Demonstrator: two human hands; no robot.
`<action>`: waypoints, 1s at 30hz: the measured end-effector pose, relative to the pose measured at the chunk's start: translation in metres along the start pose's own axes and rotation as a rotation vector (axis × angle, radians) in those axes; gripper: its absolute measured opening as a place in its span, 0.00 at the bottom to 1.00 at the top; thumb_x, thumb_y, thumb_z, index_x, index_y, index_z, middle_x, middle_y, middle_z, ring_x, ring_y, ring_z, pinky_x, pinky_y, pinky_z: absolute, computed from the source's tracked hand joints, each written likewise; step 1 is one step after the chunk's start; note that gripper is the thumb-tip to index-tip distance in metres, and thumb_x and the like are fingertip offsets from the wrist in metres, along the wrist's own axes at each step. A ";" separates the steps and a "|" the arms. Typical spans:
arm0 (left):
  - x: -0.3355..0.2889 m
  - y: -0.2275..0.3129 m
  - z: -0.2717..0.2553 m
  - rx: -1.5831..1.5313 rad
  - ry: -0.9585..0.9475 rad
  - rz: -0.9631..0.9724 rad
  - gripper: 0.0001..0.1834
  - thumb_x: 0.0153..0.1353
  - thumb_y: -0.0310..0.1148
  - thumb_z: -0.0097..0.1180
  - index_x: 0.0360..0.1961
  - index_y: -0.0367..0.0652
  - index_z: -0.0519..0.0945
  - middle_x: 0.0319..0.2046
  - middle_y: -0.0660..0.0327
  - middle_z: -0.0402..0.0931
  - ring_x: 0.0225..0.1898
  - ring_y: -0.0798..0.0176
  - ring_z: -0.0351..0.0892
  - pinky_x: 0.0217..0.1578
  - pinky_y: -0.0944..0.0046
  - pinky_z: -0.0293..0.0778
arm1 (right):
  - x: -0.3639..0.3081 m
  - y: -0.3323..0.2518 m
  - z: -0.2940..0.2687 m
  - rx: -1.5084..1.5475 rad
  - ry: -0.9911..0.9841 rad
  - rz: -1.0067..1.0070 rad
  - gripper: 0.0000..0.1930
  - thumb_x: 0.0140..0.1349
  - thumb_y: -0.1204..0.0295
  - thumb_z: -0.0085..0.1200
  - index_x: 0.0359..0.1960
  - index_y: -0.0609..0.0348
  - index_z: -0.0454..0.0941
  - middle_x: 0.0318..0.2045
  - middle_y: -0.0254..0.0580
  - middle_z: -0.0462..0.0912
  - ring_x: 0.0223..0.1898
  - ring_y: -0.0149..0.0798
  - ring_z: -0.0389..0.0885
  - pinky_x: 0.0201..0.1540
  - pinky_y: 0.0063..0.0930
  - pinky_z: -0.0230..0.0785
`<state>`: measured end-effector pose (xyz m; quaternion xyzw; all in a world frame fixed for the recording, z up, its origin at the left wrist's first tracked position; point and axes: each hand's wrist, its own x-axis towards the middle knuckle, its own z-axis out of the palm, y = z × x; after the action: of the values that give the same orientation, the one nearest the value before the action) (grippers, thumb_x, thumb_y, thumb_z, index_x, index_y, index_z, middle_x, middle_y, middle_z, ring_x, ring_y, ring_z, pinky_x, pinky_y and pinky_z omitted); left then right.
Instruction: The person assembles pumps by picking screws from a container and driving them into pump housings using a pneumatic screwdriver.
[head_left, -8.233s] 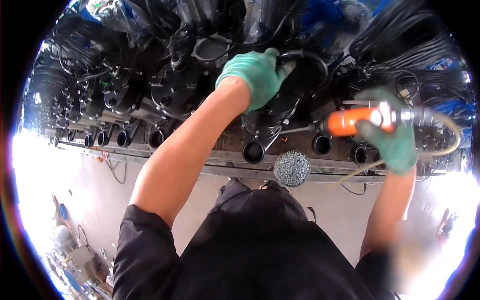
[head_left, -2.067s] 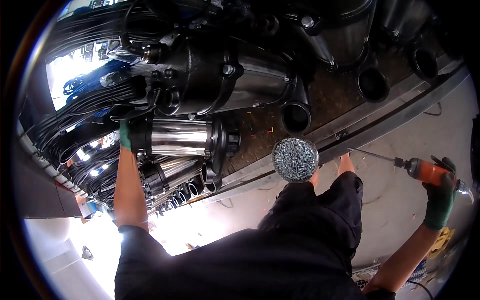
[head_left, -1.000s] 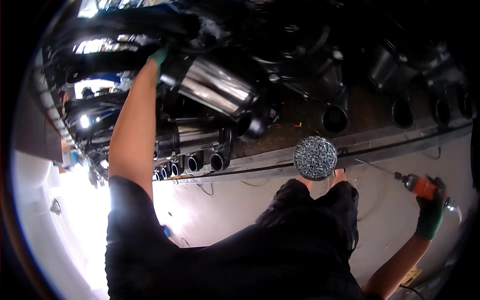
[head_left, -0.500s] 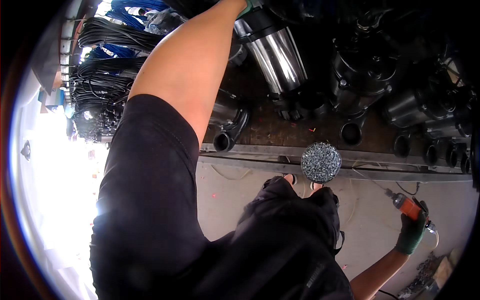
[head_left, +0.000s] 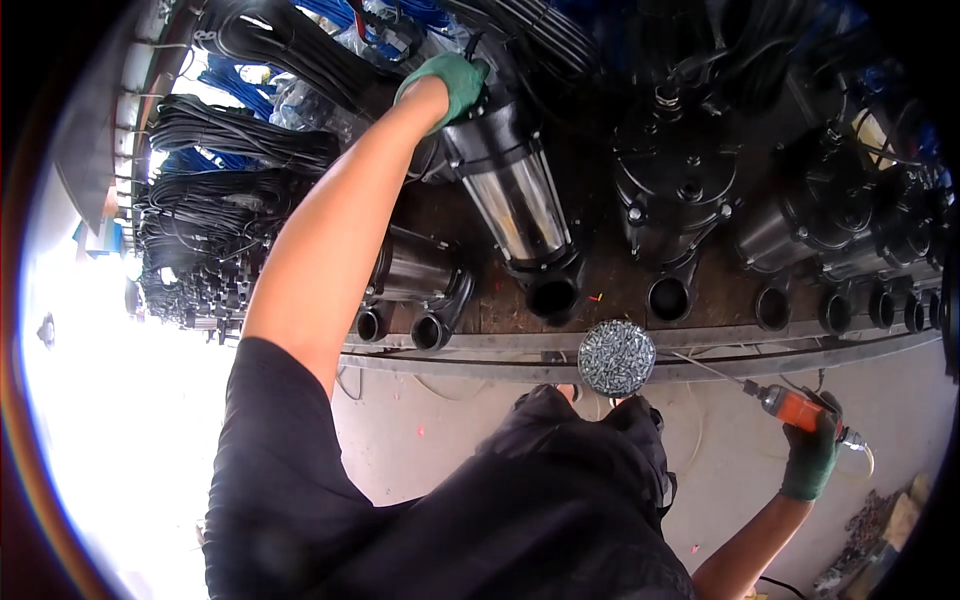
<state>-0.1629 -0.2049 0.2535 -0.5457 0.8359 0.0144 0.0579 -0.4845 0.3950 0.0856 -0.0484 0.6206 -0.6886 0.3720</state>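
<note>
My left hand (head_left: 452,85), in a green glove, grips the black top end of a submersible pump (head_left: 512,205). The pump has a shiny metal barrel and stands tilted on the bench, its round black outlet facing me. Some of my left fingers are hidden behind the hand. Off to the right, my gloved right hand (head_left: 815,450) is closed around an orange and black power screwdriver (head_left: 795,408). Its long thin bit points left toward a round container of small metal screws (head_left: 617,358) at the bench's front edge.
More black pumps (head_left: 675,200) stand along the brown bench (head_left: 480,305) on both sides. Coiled black cables (head_left: 240,150) and blue cables lie at the left and back. A metal rail (head_left: 450,355) edges the bench. A pale hose (head_left: 872,465) trails from the screwdriver.
The pump under my left hand has turned, so its outlet now faces the front. The view has shifted, bringing my left hand fully into sight. The screwdriver stays in my right hand.
</note>
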 end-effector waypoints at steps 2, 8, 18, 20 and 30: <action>-0.016 0.001 0.001 -0.198 0.045 -0.110 0.27 0.71 0.49 0.40 0.48 0.37 0.83 0.49 0.38 0.80 0.52 0.35 0.79 0.51 0.45 0.75 | 0.003 -0.008 0.011 0.012 -0.050 -0.003 0.30 0.62 0.54 0.63 0.62 0.55 0.73 0.52 0.46 0.81 0.50 0.42 0.80 0.49 0.35 0.79; -0.090 0.021 -0.011 -0.091 0.093 -0.159 0.31 0.74 0.51 0.39 0.40 0.32 0.84 0.44 0.38 0.81 0.48 0.34 0.80 0.49 0.45 0.77 | 0.006 -0.014 -0.010 -0.022 -0.003 -0.067 0.30 0.60 0.55 0.64 0.61 0.55 0.74 0.52 0.46 0.81 0.48 0.43 0.82 0.44 0.35 0.81; -0.182 -0.022 0.042 -0.030 0.479 0.045 0.31 0.75 0.52 0.44 0.32 0.32 0.82 0.26 0.38 0.79 0.29 0.33 0.78 0.33 0.44 0.73 | 0.042 -0.055 0.000 -0.110 0.168 0.070 0.25 0.61 0.61 0.63 0.57 0.57 0.75 0.49 0.45 0.82 0.46 0.42 0.83 0.41 0.39 0.81; -0.166 -0.006 0.037 -0.059 0.354 -0.091 0.32 0.75 0.54 0.45 0.35 0.31 0.83 0.29 0.38 0.81 0.32 0.33 0.78 0.35 0.44 0.73 | 0.073 -0.047 -0.037 -0.096 0.211 0.146 0.18 0.63 0.62 0.61 0.51 0.55 0.77 0.45 0.41 0.82 0.45 0.40 0.82 0.41 0.41 0.80; -0.166 -0.002 0.043 -0.155 0.385 -0.105 0.36 0.75 0.57 0.44 0.33 0.28 0.82 0.30 0.38 0.81 0.33 0.36 0.80 0.38 0.45 0.74 | 0.206 -0.013 -0.066 -0.317 0.331 0.478 0.12 0.63 0.62 0.62 0.42 0.54 0.77 0.32 0.40 0.80 0.28 0.38 0.79 0.36 0.48 0.86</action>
<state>-0.0917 -0.0506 0.2300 -0.5841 0.7982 -0.0288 -0.1443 -0.6732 0.3309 0.0012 0.1538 0.7660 -0.4751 0.4049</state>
